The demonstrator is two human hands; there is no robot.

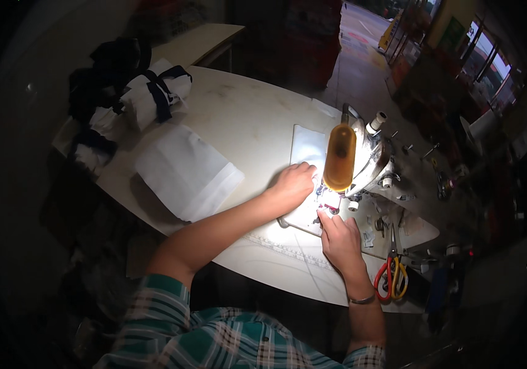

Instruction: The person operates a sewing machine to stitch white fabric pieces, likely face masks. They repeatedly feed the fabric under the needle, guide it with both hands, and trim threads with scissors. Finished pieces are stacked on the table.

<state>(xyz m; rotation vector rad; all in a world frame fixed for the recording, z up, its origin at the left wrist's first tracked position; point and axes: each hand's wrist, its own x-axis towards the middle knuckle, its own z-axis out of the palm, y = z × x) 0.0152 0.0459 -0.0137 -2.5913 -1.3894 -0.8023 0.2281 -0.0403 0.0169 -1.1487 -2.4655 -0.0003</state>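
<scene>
Both hands worked at the needle area of a sewing machine (371, 163) on a white surface (251, 117).

Left hand (293, 184): palm down, fingers curled loosely, pressed flat on a pale fabric piece (308, 147) just left of the needle. It was not gripping, only pinning the cloth to the machine bed. Right hand (339, 240): also palm down, fingers extended to 12 o'clock, fingertips touching the near edge of the same piece. Whether it pinched the cloth or merely pressed it could not be told.

The fabric piece lay under both hands and ran to 12 o'clock past the needle, flat on the bed. The needle spot sat at 2 o'clock from the left hand and 12 o'clock from the right, very near both sets of fingertips.

To do this step well, judging from the frame: keep the cloth flat and taut between the two hands, guide rather than pull, and keep fingertips off the needle line, since clearance looked tight.

Nearby: an amber lamp (339, 158) hung over the needle and hid part of it. Scissors (391, 277) with red and yellow handles lay at 4 o'clock of the right hand, apart from it. A folded white cloth (186, 172) lay at 9 o'clock of the left hand, well apart. A tied bundle (156, 92) of white and dark cloth sat at 10 o'clock, farther off.
</scene>
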